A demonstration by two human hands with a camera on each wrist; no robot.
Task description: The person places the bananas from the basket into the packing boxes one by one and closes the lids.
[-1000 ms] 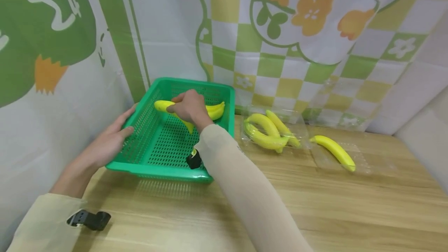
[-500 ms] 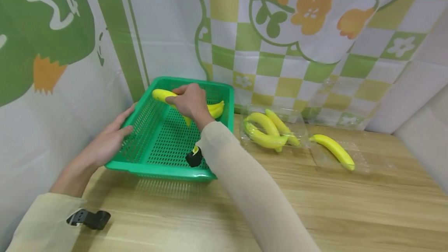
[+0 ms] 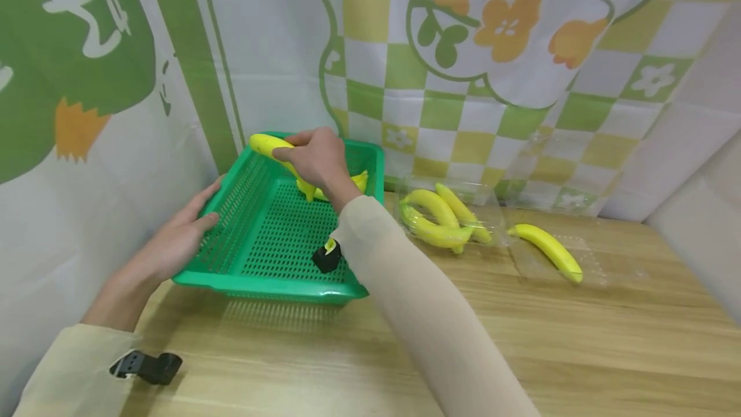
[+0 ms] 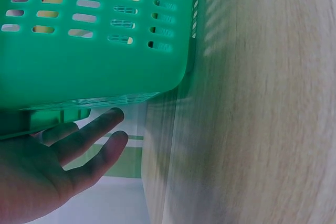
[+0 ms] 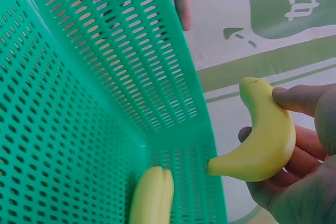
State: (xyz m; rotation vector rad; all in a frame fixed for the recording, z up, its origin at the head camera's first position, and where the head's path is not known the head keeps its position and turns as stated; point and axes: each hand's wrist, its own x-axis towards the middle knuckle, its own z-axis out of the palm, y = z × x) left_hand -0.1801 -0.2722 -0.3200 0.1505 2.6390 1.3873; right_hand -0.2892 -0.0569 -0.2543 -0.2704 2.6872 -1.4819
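Note:
My right hand (image 3: 318, 156) pinches a yellow banana (image 5: 270, 135) between thumb and fingers, close to the back rim of a green perforated basket (image 3: 272, 288). In the right wrist view, the banana's narrow tip overlaps that rim. More bananas (image 5: 152, 198) lie at the back inside the basket, partly hidden by my right hand in the head view. My left hand (image 3: 182, 237) holds the basket's left side, thumb over the rim and fingers along the outside. The left wrist view shows these fingers (image 4: 89, 140) extended beside the outer wall.
Right of the basket, a clear plastic box (image 3: 494, 211) holds several bananas. Farther right, a single banana (image 3: 550, 250) lies on clear plastic. A patterned curtain (image 3: 370, 101) hangs behind the wooden table (image 3: 608, 346) and along its left side.
My right hand has raised its banana from inside the basket toward the back rim. My left hand has stayed on the basket's left side.

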